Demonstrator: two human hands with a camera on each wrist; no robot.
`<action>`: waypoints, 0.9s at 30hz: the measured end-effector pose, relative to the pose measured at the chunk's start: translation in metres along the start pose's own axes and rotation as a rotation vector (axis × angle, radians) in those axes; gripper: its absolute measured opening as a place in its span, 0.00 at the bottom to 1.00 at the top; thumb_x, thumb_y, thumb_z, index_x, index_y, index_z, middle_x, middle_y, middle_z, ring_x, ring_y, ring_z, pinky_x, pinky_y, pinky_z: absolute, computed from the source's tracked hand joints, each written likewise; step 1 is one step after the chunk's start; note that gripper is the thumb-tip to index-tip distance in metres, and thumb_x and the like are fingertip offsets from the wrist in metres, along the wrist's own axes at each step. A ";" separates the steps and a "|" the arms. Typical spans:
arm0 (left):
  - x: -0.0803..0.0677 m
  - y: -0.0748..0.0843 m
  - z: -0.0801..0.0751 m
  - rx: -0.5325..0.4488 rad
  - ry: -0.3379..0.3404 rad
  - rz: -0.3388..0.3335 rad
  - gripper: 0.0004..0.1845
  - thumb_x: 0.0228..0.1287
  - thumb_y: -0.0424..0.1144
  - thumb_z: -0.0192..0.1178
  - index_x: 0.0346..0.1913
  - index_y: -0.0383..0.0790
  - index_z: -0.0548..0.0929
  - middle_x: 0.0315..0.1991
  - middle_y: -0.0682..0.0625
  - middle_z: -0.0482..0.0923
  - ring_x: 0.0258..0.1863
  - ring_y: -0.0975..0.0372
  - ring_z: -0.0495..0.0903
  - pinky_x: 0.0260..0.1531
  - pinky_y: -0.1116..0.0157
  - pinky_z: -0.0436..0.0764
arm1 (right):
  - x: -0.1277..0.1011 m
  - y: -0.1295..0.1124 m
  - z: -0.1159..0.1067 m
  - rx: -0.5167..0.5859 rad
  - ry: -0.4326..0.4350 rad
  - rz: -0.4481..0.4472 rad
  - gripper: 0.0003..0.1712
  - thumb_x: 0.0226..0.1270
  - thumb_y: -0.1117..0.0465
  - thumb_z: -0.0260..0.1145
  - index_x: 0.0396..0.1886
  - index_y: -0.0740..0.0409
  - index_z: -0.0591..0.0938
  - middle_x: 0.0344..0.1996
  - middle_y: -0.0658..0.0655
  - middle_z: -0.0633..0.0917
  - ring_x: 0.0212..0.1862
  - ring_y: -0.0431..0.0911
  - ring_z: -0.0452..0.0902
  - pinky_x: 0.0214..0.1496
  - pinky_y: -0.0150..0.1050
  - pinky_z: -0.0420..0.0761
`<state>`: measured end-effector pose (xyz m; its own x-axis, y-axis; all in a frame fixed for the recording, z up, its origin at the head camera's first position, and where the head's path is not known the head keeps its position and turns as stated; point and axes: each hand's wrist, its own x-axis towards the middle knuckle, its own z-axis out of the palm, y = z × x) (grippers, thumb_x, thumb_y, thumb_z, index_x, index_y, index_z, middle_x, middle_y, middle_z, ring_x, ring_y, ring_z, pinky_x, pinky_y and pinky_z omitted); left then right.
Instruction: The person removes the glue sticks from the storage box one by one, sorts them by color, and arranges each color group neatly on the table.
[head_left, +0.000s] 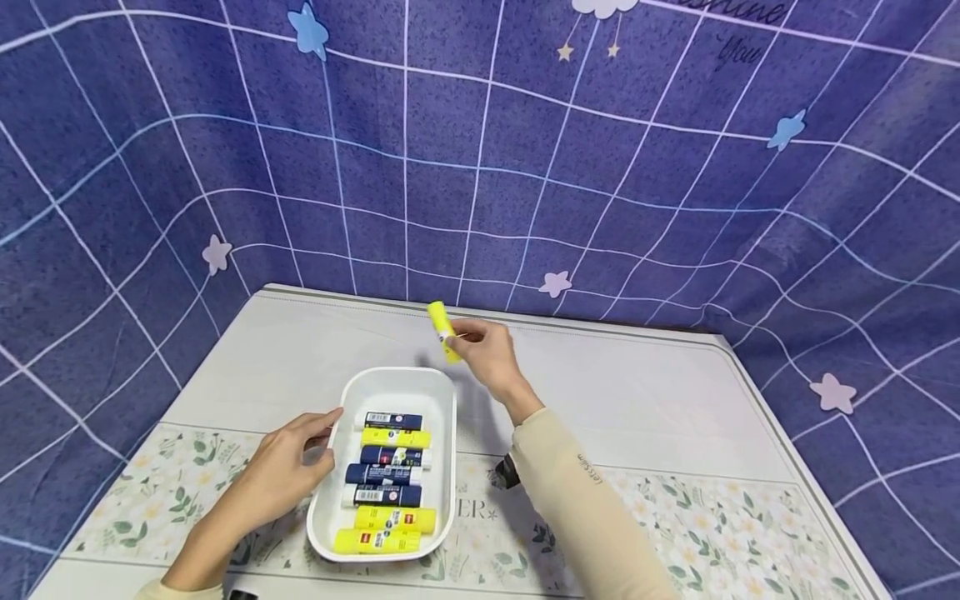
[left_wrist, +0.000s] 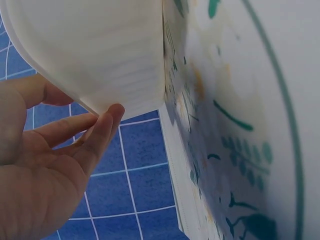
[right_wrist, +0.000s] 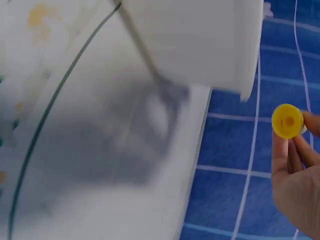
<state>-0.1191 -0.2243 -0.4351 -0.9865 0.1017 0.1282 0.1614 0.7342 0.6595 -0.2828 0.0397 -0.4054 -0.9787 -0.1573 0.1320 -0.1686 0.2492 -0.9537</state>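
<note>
My right hand [head_left: 486,354] pinches a yellow glue stick [head_left: 437,318], tilted in the air just beyond the tray's far right corner. In the right wrist view its round yellow end [right_wrist: 287,121] faces the camera, between thumb and fingers. On the table stands a white tray [head_left: 397,381] with a row of several glue sticks lying crosswise, such as a yellow one [head_left: 377,542] at the near end and a dark blue one [head_left: 393,421] at the far end. My left hand [head_left: 288,467] holds the tray's left rim; in the left wrist view fingertips [left_wrist: 116,111] touch its outer wall.
A white table cover [head_left: 622,383] with a flowered band lies under the tray. Behind and at the sides hangs a blue gridded curtain [head_left: 450,167] with stars. A small black object [head_left: 507,472] shows beside the right sleeve, partly hidden, and another dark one [head_left: 243,595] at the bottom edge.
</note>
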 end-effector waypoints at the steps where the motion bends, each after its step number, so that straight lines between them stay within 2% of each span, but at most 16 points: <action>1: 0.000 0.000 0.000 0.000 -0.001 0.000 0.31 0.65 0.28 0.63 0.72 0.30 0.73 0.62 0.33 0.79 0.56 0.39 0.85 0.52 0.48 0.90 | 0.002 0.004 -0.003 0.037 0.032 0.026 0.16 0.66 0.69 0.70 0.54 0.63 0.89 0.44 0.64 0.90 0.39 0.40 0.83 0.41 0.27 0.86; 5: 0.001 0.000 0.001 0.003 -0.001 -0.006 0.31 0.64 0.28 0.63 0.72 0.30 0.74 0.62 0.34 0.79 0.55 0.40 0.85 0.53 0.48 0.90 | 0.006 0.023 -0.013 0.109 0.149 0.137 0.16 0.66 0.70 0.70 0.52 0.66 0.88 0.44 0.64 0.89 0.38 0.40 0.83 0.42 0.27 0.88; 8: 0.002 0.000 0.001 0.009 -0.001 -0.004 0.31 0.64 0.29 0.63 0.71 0.30 0.74 0.62 0.34 0.80 0.55 0.40 0.86 0.53 0.48 0.90 | 0.006 0.037 -0.018 0.072 0.228 0.231 0.15 0.65 0.68 0.70 0.52 0.65 0.89 0.45 0.63 0.89 0.38 0.42 0.83 0.41 0.28 0.88; 12: 0.003 -0.001 0.001 0.013 0.004 0.013 0.30 0.64 0.29 0.63 0.71 0.30 0.75 0.61 0.34 0.80 0.54 0.41 0.86 0.52 0.50 0.90 | 0.003 0.054 -0.024 0.000 0.283 0.318 0.16 0.65 0.66 0.70 0.52 0.64 0.88 0.46 0.63 0.89 0.40 0.45 0.85 0.42 0.30 0.89; 19: 0.004 -0.003 0.000 0.010 0.001 0.025 0.30 0.64 0.29 0.63 0.71 0.31 0.75 0.63 0.34 0.79 0.55 0.40 0.86 0.53 0.49 0.90 | 0.000 0.071 -0.024 -0.178 0.303 0.351 0.15 0.64 0.64 0.72 0.49 0.65 0.89 0.44 0.62 0.91 0.41 0.50 0.88 0.37 0.31 0.89; 27: 0.004 -0.004 0.000 0.012 0.012 0.038 0.31 0.64 0.29 0.65 0.70 0.31 0.75 0.62 0.33 0.80 0.54 0.39 0.86 0.53 0.46 0.89 | -0.001 0.072 -0.019 -0.293 0.315 0.328 0.13 0.62 0.64 0.71 0.45 0.64 0.91 0.43 0.61 0.92 0.46 0.52 0.86 0.42 0.36 0.89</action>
<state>-0.1232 -0.2266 -0.4369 -0.9792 0.1217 0.1622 0.1986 0.7378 0.6452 -0.2959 0.0755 -0.4688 -0.9657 0.2560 -0.0423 0.1698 0.5003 -0.8490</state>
